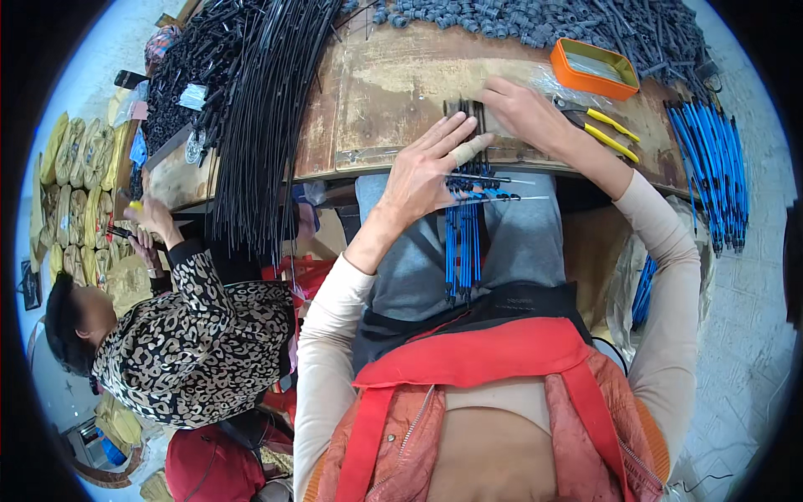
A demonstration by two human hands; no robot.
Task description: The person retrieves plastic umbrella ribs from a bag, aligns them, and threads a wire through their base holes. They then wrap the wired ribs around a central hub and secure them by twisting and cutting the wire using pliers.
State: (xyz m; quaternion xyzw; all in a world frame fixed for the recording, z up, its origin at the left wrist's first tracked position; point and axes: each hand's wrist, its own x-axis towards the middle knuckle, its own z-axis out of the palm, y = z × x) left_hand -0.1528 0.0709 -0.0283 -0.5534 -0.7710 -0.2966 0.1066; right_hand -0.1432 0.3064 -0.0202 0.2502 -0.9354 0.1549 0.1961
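My left hand (431,163) lies with its fingers stretched out over a small bunch of blue and black cables (462,243) at the table's front edge. A tan wrapping covers one of its fingers. The cables hang down over my lap, and thin silvery wire ends stick out to the right. Just beyond, my right hand (527,117) is bent, its fingertips closed beside the cables' dark upper ends; what they pinch is hidden and blurred. Yellow-handled pliers (611,125) lie on the table to the right of it.
An orange tin (594,69) holds thin wires. Grey plastic fittings (535,21) are heaped along the far edge. Long black cables (272,125) drape over the table's left side, and blue cables (711,171) hang at the right. A co-worker in a patterned top (196,335) works at left.
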